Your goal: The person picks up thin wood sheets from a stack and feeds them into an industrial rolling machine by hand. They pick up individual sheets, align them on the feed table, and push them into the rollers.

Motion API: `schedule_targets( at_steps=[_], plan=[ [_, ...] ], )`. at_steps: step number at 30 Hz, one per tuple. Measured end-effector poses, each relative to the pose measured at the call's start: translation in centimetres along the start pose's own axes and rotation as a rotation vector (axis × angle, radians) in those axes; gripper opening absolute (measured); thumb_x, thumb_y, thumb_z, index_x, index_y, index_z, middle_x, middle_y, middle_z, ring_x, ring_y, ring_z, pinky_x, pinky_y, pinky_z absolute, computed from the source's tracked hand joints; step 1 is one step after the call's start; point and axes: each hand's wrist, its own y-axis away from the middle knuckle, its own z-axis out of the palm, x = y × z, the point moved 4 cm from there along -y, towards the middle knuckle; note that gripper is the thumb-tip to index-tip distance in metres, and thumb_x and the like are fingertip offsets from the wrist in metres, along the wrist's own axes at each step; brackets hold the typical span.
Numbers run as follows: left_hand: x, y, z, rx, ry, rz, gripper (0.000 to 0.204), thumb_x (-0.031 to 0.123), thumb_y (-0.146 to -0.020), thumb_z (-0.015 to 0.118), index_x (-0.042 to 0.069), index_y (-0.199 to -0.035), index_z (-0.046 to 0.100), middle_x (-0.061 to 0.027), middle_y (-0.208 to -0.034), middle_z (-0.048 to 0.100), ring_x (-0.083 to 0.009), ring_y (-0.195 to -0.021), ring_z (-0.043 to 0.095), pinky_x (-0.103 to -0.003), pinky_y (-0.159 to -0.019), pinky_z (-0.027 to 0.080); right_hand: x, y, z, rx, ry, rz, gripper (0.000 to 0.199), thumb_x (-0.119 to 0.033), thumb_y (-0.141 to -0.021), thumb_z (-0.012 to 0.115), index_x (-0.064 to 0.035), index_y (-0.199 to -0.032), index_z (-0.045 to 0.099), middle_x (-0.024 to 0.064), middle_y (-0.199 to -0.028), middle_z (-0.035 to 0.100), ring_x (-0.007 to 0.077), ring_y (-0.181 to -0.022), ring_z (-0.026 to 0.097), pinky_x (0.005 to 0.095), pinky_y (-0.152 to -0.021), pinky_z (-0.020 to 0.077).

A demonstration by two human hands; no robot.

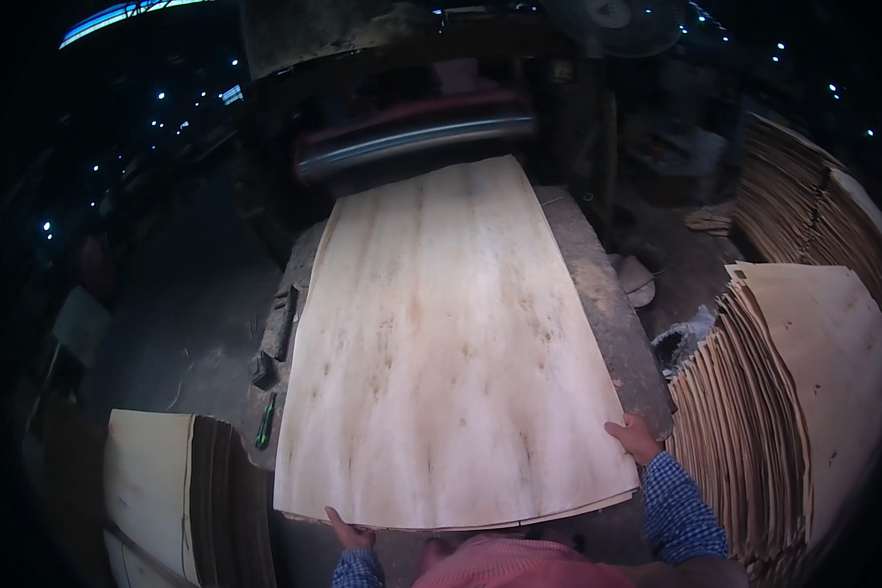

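Roller [416, 144] beyond wood sheets [451, 343]; green tool [266, 421] on tabletop [612, 318]; stacks [813, 363] to 2 sides. Thumb-over grasp on sheets: left hand [356, 535] at near edge, right hand [641, 440] at right.

The wood sheet [441, 343] is cream with brown streaks, the sleeves [684, 505] blue-and-white checked, the roller [421, 142] silver

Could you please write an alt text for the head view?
A person's left hand holds the near edge, and the right hand the right edge, of pale wood veneer sheets on a worktable before a metal roller. Stacked sheets flank the worktable.
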Motion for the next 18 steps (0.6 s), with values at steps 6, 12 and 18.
schedule_targets(
  at_steps=[6, 12, 18],
  plan=[
    [-1.7, 2.6, 2.6, 0.036, 0.121, 0.014, 0.069, 0.067, -0.092, 0.046, 0.014, -0.136, 0.051, -0.0074, -0.134, 0.057, -0.03, -0.119, 0.057, -0.047, -0.094, 0.052, -2.6, 0.6, 0.1, 0.013, -0.144, 0.001, 0.028, -0.017, -0.091, 0.064, 0.0024, -0.111, 0.063, 0.0082, -0.091, 0.07, 0.0147, -0.073, 0.065, 0.0307, -0.066, 0.0518],
    [-2.4, 3.1, 3.5, -0.032, 0.091, -0.087, 0.071, 0.067, -0.091, 0.046, 0.013, -0.137, 0.05, -0.0093, -0.135, 0.056, -0.0318, -0.12, 0.056, -0.049, -0.1, 0.048, -0.8, 0.1, 0.1, 0.111, -0.055, 0.007, 0.024, -0.015, -0.091, 0.064, 0.003, -0.106, 0.063, 0.0092, -0.089, 0.07, 0.0161, -0.073, 0.065, 0.0315, -0.067, 0.0517],
    [-1.8, 1.5, 0.1, -0.075, -0.028, -0.184, 0.065, 0.06, -0.094, 0.05, 0.01, -0.135, 0.052, -0.0097, -0.132, 0.059, -0.0318, -0.119, 0.057, -0.049, -0.1, 0.048, -0.7, 0.2, 0.7, 0.234, 0.074, -0.069, 0.023, -0.016, -0.086, 0.067, 0.0032, -0.098, 0.065, 0.0089, -0.088, 0.069, 0.0157, -0.073, 0.064, 0.0315, -0.066, 0.0507]
  ],
)
